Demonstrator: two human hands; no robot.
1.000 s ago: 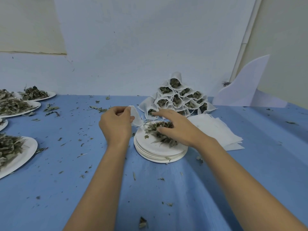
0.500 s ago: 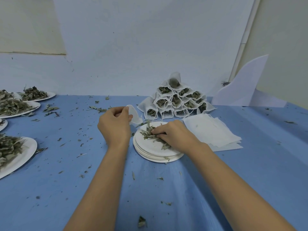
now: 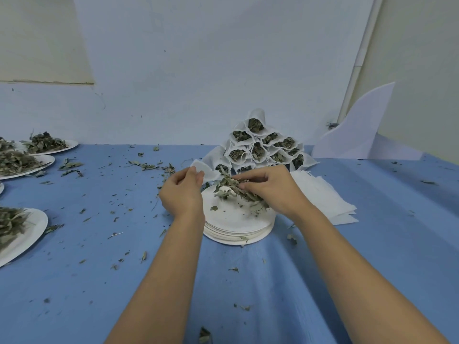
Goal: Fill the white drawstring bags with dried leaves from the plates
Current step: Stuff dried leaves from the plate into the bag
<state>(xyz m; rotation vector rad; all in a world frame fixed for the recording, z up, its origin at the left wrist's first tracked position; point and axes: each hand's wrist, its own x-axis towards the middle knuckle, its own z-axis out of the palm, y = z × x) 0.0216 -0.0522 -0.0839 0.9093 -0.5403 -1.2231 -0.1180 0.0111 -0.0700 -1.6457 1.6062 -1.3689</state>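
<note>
Blue-clothed desk [image 3: 372, 256], littered all over with leaf crumbs [image 3: 144, 256]. White board offcut [image 3: 360, 130] propped at the far right against the wall.

Along the left edge, white plates heaped with dried leaves: one near [image 3: 34, 229], two further back [image 3: 48, 161] [image 3: 72, 144].

At rear centre, pyramid of filled drawstring bags [image 3: 260, 150], mouths facing forward, leaves visible inside. Just in front of it, stack of white plates [image 3: 236, 229], a few loose leaves on the top one. Just right of the stack, pile of flat empty bags [image 3: 327, 202], partly hidden behind the right forearm.

Right hand [image 3: 275, 192] over the stack, fingers curled round a clump of dried leaves [image 3: 233, 189]. Contact between clump and top plate not determinable.

Left hand [image 3: 182, 194] at the stack's left side, thumb and fingers pinching an empty white drawstring bag [image 3: 207, 171]. Bag held up just beside the clump, mouth not discernible. Touching or apart: not determinable.
</note>
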